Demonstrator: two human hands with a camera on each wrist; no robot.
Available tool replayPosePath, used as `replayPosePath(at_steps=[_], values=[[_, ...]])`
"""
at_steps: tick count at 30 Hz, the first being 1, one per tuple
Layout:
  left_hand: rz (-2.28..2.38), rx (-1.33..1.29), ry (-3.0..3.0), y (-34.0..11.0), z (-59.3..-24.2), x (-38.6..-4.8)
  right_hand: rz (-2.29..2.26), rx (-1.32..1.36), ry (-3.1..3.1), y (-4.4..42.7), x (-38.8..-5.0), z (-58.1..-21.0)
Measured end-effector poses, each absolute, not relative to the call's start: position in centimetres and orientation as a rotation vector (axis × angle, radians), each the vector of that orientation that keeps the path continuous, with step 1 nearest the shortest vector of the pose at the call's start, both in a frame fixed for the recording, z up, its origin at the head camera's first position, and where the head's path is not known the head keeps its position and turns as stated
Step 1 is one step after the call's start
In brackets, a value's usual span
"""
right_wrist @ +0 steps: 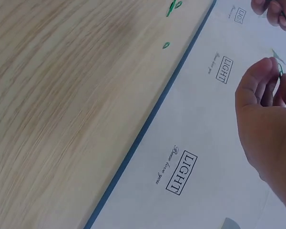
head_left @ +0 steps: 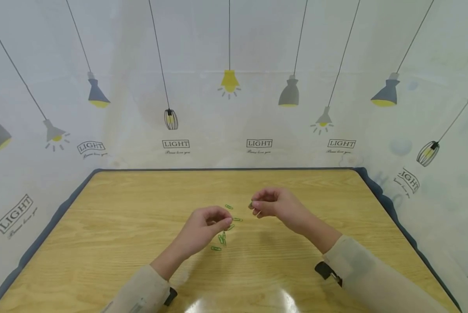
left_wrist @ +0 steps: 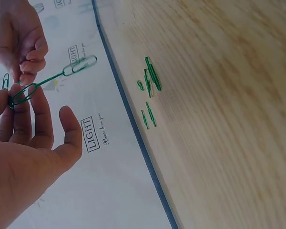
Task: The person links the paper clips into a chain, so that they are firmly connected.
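My left hand (head_left: 204,228) pinches linked green paper clips between thumb and fingers above the table. In the left wrist view, a chain of paper clips (left_wrist: 81,66) hangs out from those fingertips, its far end blurred. Up and to the right, my right hand (head_left: 278,206) pinches a single green paper clip (right_wrist: 280,70) between thumb and forefinger. A gap separates the two hands in the head view. Several loose green paper clips (left_wrist: 152,74) lie on the tabletop. The left hand partly hides the clips around it in the head view.
The wooden table (head_left: 132,208) has a dark blue edge along its back and sides. Behind it hangs a pale sheet (head_left: 202,52) printed with lamps and the word LIGHT. Dark straps (head_left: 325,270) show at the sleeves.
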State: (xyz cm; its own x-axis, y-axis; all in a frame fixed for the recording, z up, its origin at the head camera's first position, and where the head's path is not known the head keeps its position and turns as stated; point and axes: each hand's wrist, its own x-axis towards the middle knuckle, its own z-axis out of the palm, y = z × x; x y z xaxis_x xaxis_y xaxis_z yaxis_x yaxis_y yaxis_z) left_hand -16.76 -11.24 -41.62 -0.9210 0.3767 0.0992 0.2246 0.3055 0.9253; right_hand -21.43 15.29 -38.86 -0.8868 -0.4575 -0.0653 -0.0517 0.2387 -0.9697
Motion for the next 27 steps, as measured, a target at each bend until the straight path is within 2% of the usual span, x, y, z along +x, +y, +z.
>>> replayPosePath(at_steps=[6, 27], values=[[1.684, 0.564, 2.423, -11.0, -41.3, -16.7, -1.791, -0.431, 2.079, 14.7, -21.0, -38.7], [1.711, 0.566, 2.416, -11.0, -41.4, -16.7, -1.833, -0.551, 2.022, 14.0, -20.6, -39.4]])
